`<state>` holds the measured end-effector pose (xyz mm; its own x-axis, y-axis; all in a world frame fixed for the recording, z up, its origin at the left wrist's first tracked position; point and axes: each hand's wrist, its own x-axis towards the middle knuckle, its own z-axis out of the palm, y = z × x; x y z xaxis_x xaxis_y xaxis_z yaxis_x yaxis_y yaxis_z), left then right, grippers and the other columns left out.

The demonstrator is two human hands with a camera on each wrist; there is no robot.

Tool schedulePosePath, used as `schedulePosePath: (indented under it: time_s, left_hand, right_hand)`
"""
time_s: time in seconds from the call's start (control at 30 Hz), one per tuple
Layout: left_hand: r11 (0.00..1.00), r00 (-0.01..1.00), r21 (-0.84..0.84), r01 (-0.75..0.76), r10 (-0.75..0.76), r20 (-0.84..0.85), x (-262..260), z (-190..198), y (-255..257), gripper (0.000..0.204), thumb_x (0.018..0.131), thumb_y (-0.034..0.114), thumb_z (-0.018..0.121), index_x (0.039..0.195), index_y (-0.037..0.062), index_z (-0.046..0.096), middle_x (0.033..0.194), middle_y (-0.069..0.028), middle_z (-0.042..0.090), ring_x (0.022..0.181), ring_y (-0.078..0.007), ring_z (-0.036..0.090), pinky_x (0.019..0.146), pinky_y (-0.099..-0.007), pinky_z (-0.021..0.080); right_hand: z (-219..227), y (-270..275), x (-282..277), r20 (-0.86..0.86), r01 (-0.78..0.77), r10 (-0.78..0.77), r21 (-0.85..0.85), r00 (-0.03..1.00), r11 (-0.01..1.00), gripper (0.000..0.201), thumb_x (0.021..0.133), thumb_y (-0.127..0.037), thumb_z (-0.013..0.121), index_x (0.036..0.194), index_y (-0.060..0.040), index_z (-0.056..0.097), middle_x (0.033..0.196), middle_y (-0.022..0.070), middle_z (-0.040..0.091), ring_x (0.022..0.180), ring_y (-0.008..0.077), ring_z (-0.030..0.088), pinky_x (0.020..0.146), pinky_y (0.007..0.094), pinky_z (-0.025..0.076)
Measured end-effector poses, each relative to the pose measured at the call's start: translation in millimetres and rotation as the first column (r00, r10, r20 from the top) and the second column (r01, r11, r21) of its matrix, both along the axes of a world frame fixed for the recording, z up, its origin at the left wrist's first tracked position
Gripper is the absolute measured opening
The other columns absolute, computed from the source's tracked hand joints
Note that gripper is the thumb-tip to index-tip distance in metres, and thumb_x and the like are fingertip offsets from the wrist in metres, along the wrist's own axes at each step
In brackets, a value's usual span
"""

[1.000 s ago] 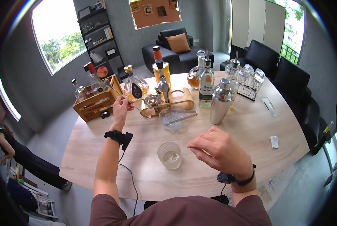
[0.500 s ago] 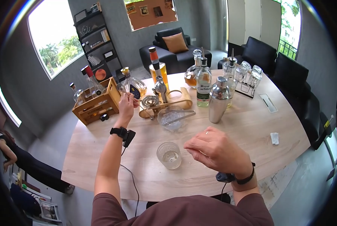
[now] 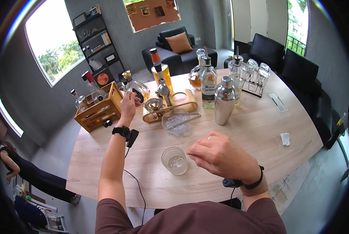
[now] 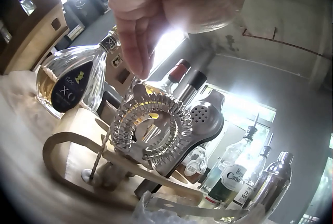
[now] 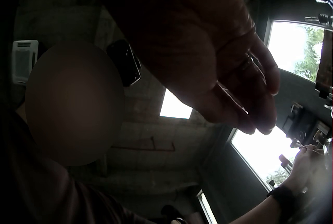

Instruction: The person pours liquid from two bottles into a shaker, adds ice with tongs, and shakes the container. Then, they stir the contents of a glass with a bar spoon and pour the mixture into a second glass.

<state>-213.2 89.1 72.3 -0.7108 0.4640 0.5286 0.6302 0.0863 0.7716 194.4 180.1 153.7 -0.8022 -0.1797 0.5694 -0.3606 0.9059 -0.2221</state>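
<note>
In the head view my left hand (image 3: 129,106) is at the left end of a bamboo bar-tool rack (image 3: 188,106). Its fingertips pinch a metal bar spoon, whose twisted stem (image 4: 100,153) runs down by the rack's rounded end in the left wrist view. A coiled cocktail strainer (image 4: 151,125) and a citrus squeezer (image 4: 207,117) stand in the rack beside it. My right hand (image 3: 221,156) hovers over the table with loosely bent fingers, nothing between them. Just left of its fingertips stands a textured glass (image 3: 174,162) holding pale liquid.
An ice bowl (image 3: 176,126) with tongs (image 3: 186,119) across it sits before the rack. Behind are a shaker (image 3: 225,103), a Royal Carlton bottle (image 3: 209,87), an XO bottle (image 3: 139,87) and a wooden crate (image 3: 100,111). A crumpled tissue (image 3: 285,139) lies at right.
My left hand has brought the bar spoon from a slanting hold beside the rack to a steeper one at its left end. The right hand stays beside the glass.
</note>
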Motion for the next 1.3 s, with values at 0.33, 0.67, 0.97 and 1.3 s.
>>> schedulePosePath:
  time_s: [0.33, 0.67, 0.97, 1.3]
  left_hand:
    - [0.996, 0.991, -0.019, 0.084, -0.082, 0.105, -21.3, 1.8, 4.9, 0.021, 0.101, 0.017, 0.046, 0.096, 0.0002, 0.056, 0.077, -0.0105, 0.068, 0.06, -0.0139, 0.067, 0.053, -0.0257, 0.055]
    - [0.992, 0.984, -0.035, 0.125, -0.12, 0.128, -25.3, 4.2, 5.5, 0.016, 0.099, 0.016, 0.05, 0.099, 0.0009, 0.056, 0.078, -0.009, 0.067, 0.062, -0.0126, 0.066, 0.055, -0.0252, 0.056]
    - [0.95, 0.894, -0.085, 0.301, -0.25, 0.373, -38.6, 15.0, 11.8, 0.018, 0.101, 0.018, 0.049, 0.107, 0.003, 0.056, 0.083, -0.0088, 0.066, 0.063, -0.0151, 0.065, 0.058, -0.0257, 0.056]
    - [0.959, 0.902, -0.089, 0.268, -0.217, 0.374, -42.3, 13.0, -1.8, 0.019, 0.101, 0.02, 0.048, 0.108, 0.0042, 0.056, 0.087, -0.0074, 0.067, 0.071, -0.0139, 0.065, 0.062, -0.0267, 0.054]
  right_hand:
    - [-6.2, -0.4, -5.1, -0.025, -0.025, 0.024, -0.014, 0.999, 1.0, 0.009, 0.088, -0.015, 0.062, 0.089, -0.0058, 0.06, 0.079, 0.0066, 0.061, 0.075, 0.0221, 0.061, 0.072, 0.0337, 0.046]
    - [-5.9, 0.8, -6.5, 0.084, 0.002, -0.004, 0.027, 0.996, 1.0, 0.011, 0.086, -0.014, 0.065, 0.094, -0.0064, 0.063, 0.087, 0.0045, 0.066, 0.082, 0.0192, 0.063, 0.074, 0.032, 0.046]
    - [-8.7, 3.7, -7.1, 0.036, -0.021, 0.021, -0.001, 0.999, 1.0, 0.011, 0.088, -0.015, 0.061, 0.09, -0.0053, 0.058, 0.079, 0.0076, 0.06, 0.077, 0.0235, 0.061, 0.074, 0.0349, 0.046]
    - [-11.6, 2.2, -12.3, 0.063, -0.024, 0.022, 0.026, 0.998, 0.999, 0.011, 0.088, -0.015, 0.061, 0.091, -0.0053, 0.058, 0.079, 0.0075, 0.059, 0.075, 0.0238, 0.06, 0.073, 0.0351, 0.046]
